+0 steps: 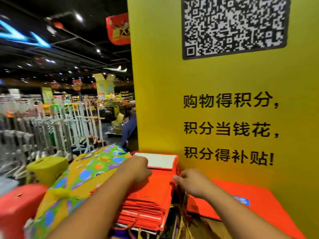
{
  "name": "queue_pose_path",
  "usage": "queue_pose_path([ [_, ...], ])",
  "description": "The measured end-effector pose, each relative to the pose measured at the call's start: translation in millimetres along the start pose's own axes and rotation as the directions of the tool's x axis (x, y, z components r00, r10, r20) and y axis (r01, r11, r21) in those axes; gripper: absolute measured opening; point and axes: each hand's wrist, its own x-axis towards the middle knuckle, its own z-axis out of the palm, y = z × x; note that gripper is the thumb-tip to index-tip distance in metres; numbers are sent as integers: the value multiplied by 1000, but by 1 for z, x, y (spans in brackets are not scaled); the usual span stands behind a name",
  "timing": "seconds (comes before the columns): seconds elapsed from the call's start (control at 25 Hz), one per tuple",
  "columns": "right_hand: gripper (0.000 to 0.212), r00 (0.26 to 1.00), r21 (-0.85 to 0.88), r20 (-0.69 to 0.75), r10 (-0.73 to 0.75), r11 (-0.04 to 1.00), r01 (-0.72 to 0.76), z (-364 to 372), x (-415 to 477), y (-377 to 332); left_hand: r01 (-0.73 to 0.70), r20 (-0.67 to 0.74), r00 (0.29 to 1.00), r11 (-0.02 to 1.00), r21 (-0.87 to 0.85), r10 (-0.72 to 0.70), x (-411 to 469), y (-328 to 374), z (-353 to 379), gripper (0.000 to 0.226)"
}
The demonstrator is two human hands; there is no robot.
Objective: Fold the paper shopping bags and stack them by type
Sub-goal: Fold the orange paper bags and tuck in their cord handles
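Observation:
A stack of flat folded red paper bags [146, 209] lies in front of me. The top red bag [160, 183] has its white-lined bottom flap [160, 160] at the far end. My left hand [138, 169] lies on this bag near the flap, its fingers curled down onto the paper. My right hand [191, 183] pinches the bag's right edge between thumb and fingers. Left of the stack lie colourful cartoon-print bags [82, 178] in green, yellow and purple. Gold and dark cord handles [181, 219] hang at the stack's right side.
A tall yellow board [215, 118] with a QR code and black writing stands right behind the stack. A large flat red bag [245, 202] lies to the right. A yellow bag [46, 168] and a red one [17, 206] sit on the left. Store racks [51, 128] fill the background.

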Motion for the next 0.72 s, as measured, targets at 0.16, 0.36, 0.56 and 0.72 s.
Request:
queue_pose_path([
  [0.16, 90, 997, 210, 40, 67, 975, -74, 36, 6, -33, 48, 132, 991, 981, -187, -24, -37, -74, 34, 24],
  [0.36, 26, 958, 509, 203, 204, 814, -281, 35, -4, -15, 13, 33, 999, 940, -342, -2, -61, -89, 36, 29],
  [0.56, 26, 971, 589, -27, 236, 789, -176, 11, -24, 17, -93, 36, 992, 900, -426, 120, -76, -41, 33, 29],
  [0.72, 17, 931, 806, -164, 327, 589, -65, -6, -60, 62, -164, -35, 984, 821, -547, 173, -73, 24, 30, 11],
])
